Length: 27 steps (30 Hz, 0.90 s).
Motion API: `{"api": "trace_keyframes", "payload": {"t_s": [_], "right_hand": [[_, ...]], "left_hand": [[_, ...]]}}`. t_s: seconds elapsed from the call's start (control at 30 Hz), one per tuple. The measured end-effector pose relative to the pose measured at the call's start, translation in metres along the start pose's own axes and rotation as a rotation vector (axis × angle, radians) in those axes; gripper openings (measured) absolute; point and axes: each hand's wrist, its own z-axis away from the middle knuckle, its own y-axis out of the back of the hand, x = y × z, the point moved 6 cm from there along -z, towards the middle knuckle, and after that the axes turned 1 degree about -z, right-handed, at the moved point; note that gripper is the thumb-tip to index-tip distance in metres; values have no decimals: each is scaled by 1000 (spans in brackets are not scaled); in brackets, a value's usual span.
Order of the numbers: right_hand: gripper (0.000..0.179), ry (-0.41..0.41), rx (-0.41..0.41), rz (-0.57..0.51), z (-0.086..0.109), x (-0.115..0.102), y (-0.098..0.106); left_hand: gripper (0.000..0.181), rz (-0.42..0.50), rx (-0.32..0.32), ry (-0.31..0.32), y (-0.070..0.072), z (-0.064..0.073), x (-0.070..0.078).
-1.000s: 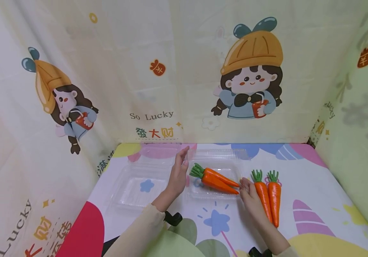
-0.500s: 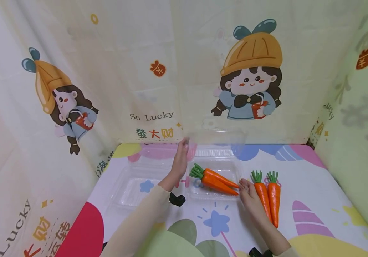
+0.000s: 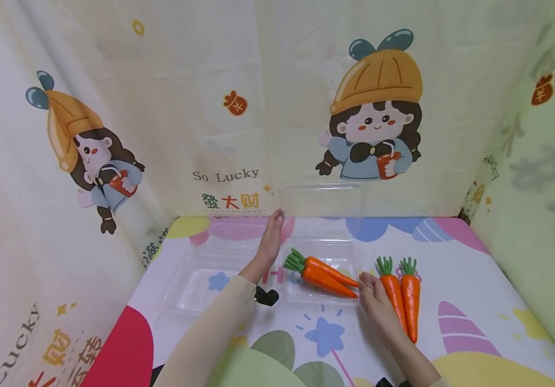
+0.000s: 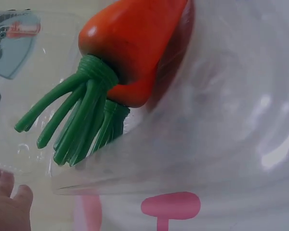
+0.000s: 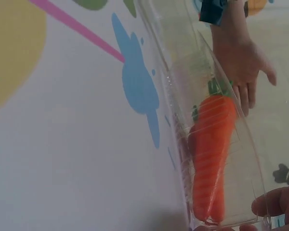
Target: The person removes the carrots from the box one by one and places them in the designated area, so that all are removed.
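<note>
A clear plastic clamshell box (image 3: 318, 302) lies in front of me with two carrots (image 3: 323, 274) in its base, green tops to the left. Its transparent lid (image 3: 323, 201) stands raised at the back. My left hand (image 3: 270, 236) is at the left edge of the lid, fingers extended; the right wrist view shows this left hand (image 5: 238, 60) with its thumb spread. At the box's right side, my right hand (image 3: 376, 296) pinches the wall, its thumb (image 5: 269, 203) inside. In the left wrist view, the green carrot tops (image 4: 84, 110) fill the middle.
To the left lies a second open clear box (image 3: 195, 309). Two more carrots (image 3: 410, 301) lie side by side just right of my right hand. A printed cloth wall (image 3: 297, 107) closes off the back of the table.
The lid has swung up from lying low behind the box to standing upright. My left hand has moved slightly farther back with it. The right hand keeps its place on the box.
</note>
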Motion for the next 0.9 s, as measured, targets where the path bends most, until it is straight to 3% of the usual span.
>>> {"api": "trace_keyframes", "payload": {"t_s": [0.3, 0.53, 0.73, 0.9], "right_hand": [[64, -29, -15, -29, 6, 4, 1], [64, -51, -8, -25, 14, 6, 2], [66, -71, -1, -72, 15, 8, 2], [67, -89, -4, -62, 17, 10, 2]], "left_hand": [[60, 152, 5, 69, -2, 0, -11], [60, 186, -19, 101, -7, 6, -9], [64, 242, -21, 160, -8, 10, -18], [65, 231, -27, 207, -8, 13, -24]]}}
